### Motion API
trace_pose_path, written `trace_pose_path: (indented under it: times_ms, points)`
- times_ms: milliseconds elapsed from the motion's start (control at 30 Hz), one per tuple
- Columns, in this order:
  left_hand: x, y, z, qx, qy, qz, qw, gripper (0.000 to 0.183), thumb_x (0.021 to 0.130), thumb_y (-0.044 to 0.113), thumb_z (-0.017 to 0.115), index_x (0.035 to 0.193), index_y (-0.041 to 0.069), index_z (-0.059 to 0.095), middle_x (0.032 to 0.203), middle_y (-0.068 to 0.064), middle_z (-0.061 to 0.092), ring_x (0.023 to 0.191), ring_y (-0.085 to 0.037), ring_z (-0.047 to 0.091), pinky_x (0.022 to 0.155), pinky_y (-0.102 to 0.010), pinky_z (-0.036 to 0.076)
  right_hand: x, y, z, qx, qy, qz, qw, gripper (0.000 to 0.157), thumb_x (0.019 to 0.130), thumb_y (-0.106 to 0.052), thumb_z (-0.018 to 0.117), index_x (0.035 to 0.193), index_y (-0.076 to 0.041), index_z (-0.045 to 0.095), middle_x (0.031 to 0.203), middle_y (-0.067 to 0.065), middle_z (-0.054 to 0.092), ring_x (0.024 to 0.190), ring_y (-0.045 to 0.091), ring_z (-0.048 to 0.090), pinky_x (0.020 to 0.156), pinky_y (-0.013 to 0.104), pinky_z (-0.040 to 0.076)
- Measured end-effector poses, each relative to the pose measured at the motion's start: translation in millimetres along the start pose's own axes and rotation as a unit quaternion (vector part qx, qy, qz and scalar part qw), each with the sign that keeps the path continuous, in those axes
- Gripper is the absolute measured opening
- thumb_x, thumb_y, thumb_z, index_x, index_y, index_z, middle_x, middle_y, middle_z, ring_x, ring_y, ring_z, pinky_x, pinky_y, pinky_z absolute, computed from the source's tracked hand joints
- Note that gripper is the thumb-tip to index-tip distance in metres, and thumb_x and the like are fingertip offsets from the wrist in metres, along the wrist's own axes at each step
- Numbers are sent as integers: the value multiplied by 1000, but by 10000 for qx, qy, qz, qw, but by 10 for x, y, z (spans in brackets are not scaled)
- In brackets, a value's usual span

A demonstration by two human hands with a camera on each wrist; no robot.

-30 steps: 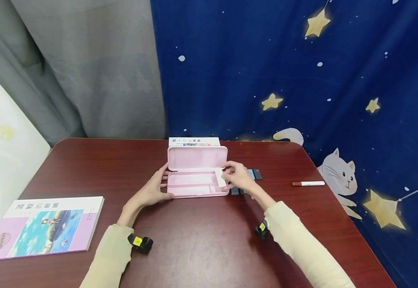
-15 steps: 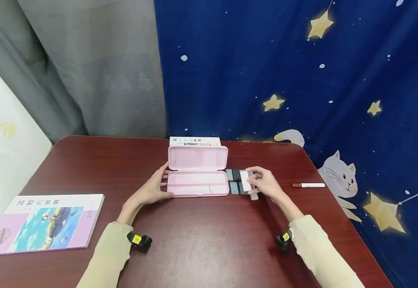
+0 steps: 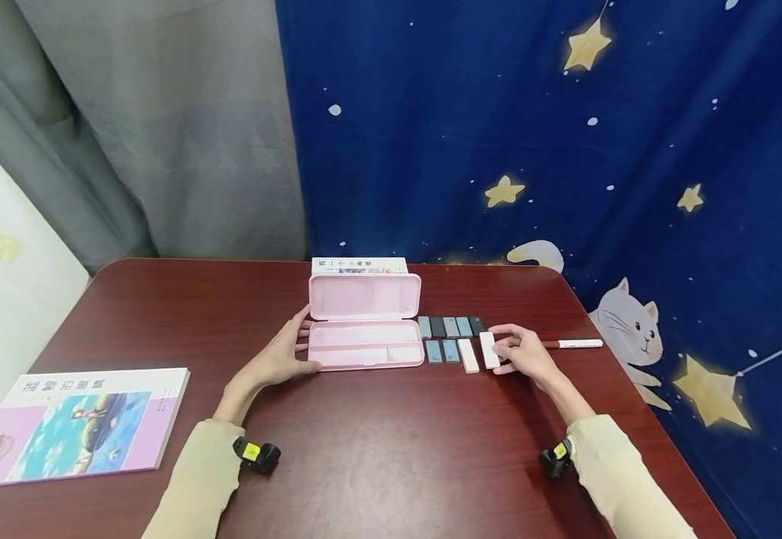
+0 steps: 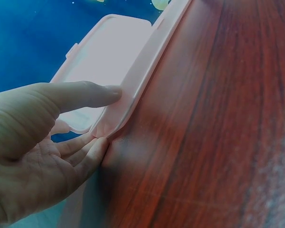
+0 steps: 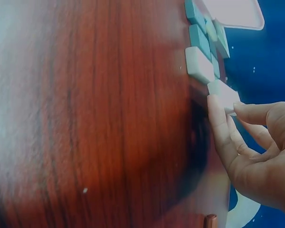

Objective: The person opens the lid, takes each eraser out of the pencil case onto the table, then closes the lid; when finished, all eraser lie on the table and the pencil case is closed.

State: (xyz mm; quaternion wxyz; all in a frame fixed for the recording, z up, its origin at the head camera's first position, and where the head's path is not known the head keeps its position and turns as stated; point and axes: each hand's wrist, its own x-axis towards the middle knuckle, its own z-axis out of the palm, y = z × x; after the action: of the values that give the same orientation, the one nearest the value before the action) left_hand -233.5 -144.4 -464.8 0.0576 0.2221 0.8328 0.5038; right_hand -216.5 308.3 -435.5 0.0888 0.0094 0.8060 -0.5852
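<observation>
A pink pencil case stands with its lid up, its tray divided into bare compartments. My left hand grips its left end; in the left wrist view the thumb lies on the front wall of the case and fingertips touch its end corner. My right hand pinches a white eraser between thumb and fingers, at the right end of the front row of small blocks. Left of it in that row lie another white eraser and two blue-grey erasers. In the right wrist view, the pinched eraser tilts.
Behind them runs a back row of several grey, blue and dark blocks. A red-and-white marker lies beyond my right hand. A white box with printing stands behind the case lid. A picture book lies at the left.
My right hand has carried the white eraser rightward, from over the case's right end, across the rows of blocks, to the front row's right end. The left hand has stayed on the case.
</observation>
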Motion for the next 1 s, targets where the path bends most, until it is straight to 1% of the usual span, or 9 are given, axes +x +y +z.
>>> trace_pose_path:
  times_ms: [67,167,300,400,600,733,833,1000]
  points:
    - [-2,-5,-3,26,8,-71,10000,109,72,-3,82,152,-3,7,135,-30,35,124,-43,40,102,-51,41,0,23,-13,-9,-3,17,10000,43,93,8,54,135,11,42,93,22,58,72,21,54,63,40,60]
    - [-5,-3,-4,45,6,-130,9999,110,72,-3,82,152,-2,7,136,-29,34,125,-42,40,102,-50,42,14,52,-13,-35,-38,23,10000,42,93,9,53,133,12,43,90,20,58,71,21,55,62,40,60]
    - [-10,3,1,32,-3,-122,9999,110,72,-4,81,152,-2,7,136,-29,34,125,-42,40,102,-50,42,27,83,27,-69,-52,72,9999,40,91,11,53,130,11,46,86,18,57,70,21,54,61,40,60]
    - [-7,1,6,25,-6,-117,9999,110,72,-3,82,152,-1,7,136,-28,34,125,-42,40,102,-50,41,31,84,59,-126,-52,110,9998,40,91,11,53,130,11,47,87,19,57,71,21,54,61,40,60]
    - [1,2,2,0,15,-64,10000,110,71,-5,81,152,-1,8,135,-29,35,124,-41,41,101,-50,42,55,74,83,-293,44,121,9995,39,91,10,54,129,9,49,87,18,58,70,21,54,60,40,60]
    - [-4,-4,1,13,35,-74,10000,109,71,-5,81,152,-1,8,135,-29,35,124,-42,41,101,-50,43,66,73,98,-466,144,45,9988,37,90,11,54,127,9,52,88,18,58,71,21,58,59,40,60]
    - [-6,-11,5,17,26,-4,10000,109,72,-4,81,152,-3,8,135,-30,35,124,-43,41,101,-51,42,74,70,113,-587,267,17,9979,36,88,12,55,124,9,55,89,20,59,71,22,61,57,40,59]
    - [-4,-3,9,21,23,11,10000,108,72,-4,81,152,-4,7,134,-30,35,124,-42,41,101,-51,42,84,72,128,-725,356,29,9967,35,87,11,56,123,8,56,89,20,60,68,22,62,56,39,59]
